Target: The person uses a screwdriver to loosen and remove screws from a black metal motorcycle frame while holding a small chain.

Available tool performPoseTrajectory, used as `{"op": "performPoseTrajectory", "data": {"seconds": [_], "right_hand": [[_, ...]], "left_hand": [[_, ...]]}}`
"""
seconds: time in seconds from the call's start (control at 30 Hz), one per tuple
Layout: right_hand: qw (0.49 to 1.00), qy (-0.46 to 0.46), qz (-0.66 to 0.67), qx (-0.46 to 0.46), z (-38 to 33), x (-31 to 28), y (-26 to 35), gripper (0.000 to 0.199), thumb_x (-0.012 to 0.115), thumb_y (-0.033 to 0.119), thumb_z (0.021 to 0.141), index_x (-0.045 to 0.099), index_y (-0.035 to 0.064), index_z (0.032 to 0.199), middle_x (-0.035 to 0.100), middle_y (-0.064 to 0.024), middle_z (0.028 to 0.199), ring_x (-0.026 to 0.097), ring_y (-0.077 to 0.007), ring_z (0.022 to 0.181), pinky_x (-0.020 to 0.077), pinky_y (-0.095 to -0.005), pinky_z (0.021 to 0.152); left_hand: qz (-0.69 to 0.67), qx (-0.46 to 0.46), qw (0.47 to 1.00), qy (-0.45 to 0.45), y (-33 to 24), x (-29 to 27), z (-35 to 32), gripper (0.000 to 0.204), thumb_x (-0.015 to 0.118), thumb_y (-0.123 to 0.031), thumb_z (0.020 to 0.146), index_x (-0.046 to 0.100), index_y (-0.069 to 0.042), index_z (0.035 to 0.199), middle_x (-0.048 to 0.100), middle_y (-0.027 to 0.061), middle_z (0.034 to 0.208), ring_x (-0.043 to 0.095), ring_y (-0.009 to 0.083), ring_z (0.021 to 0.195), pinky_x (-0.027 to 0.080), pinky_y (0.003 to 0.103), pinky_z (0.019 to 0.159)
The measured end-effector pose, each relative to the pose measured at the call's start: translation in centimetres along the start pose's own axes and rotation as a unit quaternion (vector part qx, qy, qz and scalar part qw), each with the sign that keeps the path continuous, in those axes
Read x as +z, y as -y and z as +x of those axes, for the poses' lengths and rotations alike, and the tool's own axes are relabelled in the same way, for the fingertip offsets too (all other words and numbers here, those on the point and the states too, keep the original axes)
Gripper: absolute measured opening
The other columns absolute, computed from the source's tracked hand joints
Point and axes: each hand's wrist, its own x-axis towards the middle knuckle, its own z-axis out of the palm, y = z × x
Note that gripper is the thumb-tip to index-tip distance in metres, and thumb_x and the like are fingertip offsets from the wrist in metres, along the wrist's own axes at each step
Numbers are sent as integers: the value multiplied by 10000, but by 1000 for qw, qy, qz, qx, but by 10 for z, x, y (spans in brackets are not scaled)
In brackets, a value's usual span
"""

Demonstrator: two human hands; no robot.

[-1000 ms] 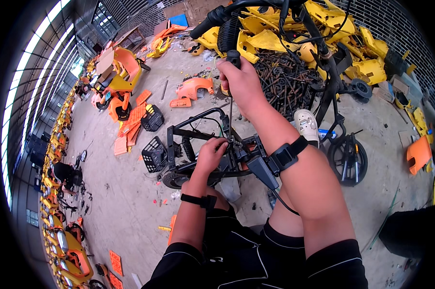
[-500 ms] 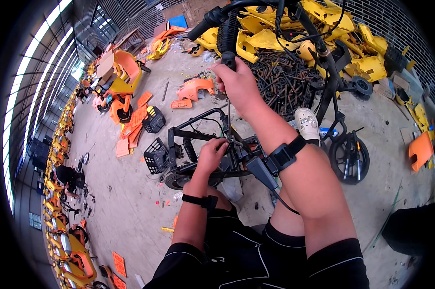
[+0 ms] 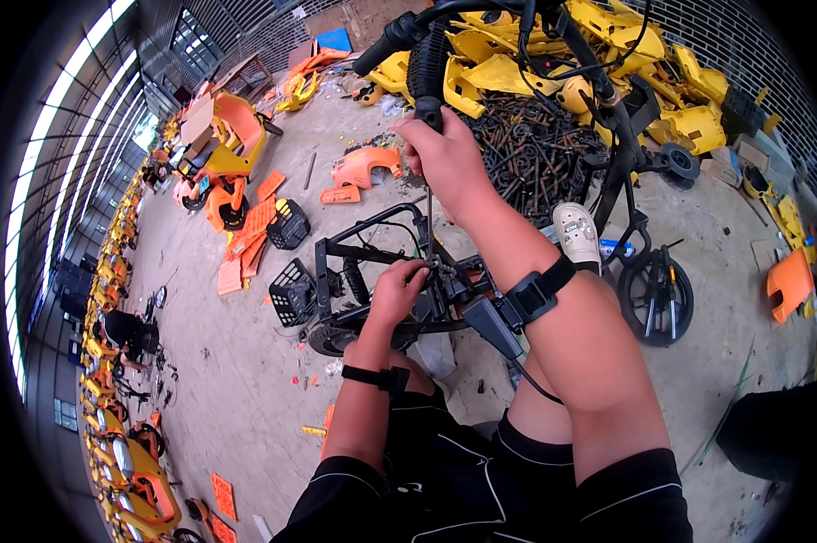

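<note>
My right hand (image 3: pixel 446 158) is closed around the dark handle of what looks like a screwdriver (image 3: pixel 429 201). Its long thin shaft runs down from the fist toward a black scooter frame (image 3: pixel 372 220). Lower down, my left hand (image 3: pixel 399 288) has its fingers pinched together against the middle of this frame, near the foot of the shaft. What those fingers hold, if anything, is hidden, as is the tool's tip. A black shock absorber (image 3: pixel 356 281) sits in the frame, left of my left hand. Above my right fist is a black ribbed part (image 3: pixel 427 68).
Black handlebars (image 3: pixel 399 34) reach over the top. Behind lie a heap of rusty metal parts (image 3: pixel 526 154) and yellow body panels (image 3: pixel 494 81). Black baskets (image 3: pixel 293 292) and orange panels (image 3: pixel 256 222) lie left, a loose wheel (image 3: pixel 655 299) right. A person (image 3: pixel 123 330) crouches far left.
My right hand has shifted very slightly at the handle. My left hand and the frame stay in place.
</note>
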Motion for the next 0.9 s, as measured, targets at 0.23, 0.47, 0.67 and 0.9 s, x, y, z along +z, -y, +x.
{"op": "performPoseTrajectory", "data": {"seconds": [0.23, 0.47, 0.67, 0.9], "right_hand": [[1000, 0, -3, -3, 1, -1, -3, 184, 671, 228, 881, 587, 83, 955, 532, 28, 747, 466, -52, 605, 385, -214, 555], [1000, 6, -1, 12, 0, -1, -1, 177, 660, 229, 886, 594, 78, 951, 536, 26, 750, 467, -58, 604, 388, -219, 563], [1000, 8, 21, 19, 8, -14, -3, 143, 636, 204, 884, 570, 77, 893, 532, 12, 726, 477, -77, 599, 393, -229, 570], [996, -30, -56, -55, 23, -24, -21, 127, 629, 149, 875, 553, 50, 896, 526, 0, 701, 475, -81, 557, 396, -244, 534]], "left_hand": [[-5, -3, 1000, -2, 2, 1, -1, 189, 674, -152, 927, 704, -18, 1057, 663, 120, 862, 643, 228, 764, 504, 323, 702], [0, 6, 1000, -6, 3, 1, -1, 184, 676, -151, 925, 703, -19, 1050, 657, 118, 847, 639, 226, 752, 502, 323, 691], [5, 16, 1000, -8, 3, 0, 0, 179, 675, -149, 920, 704, -22, 1044, 658, 124, 853, 644, 246, 758, 505, 331, 698], [-1, 4, 1000, -4, 0, 0, 0, 181, 664, -172, 915, 705, -37, 1027, 648, 144, 861, 644, 331, 823, 506, 390, 743]]}}
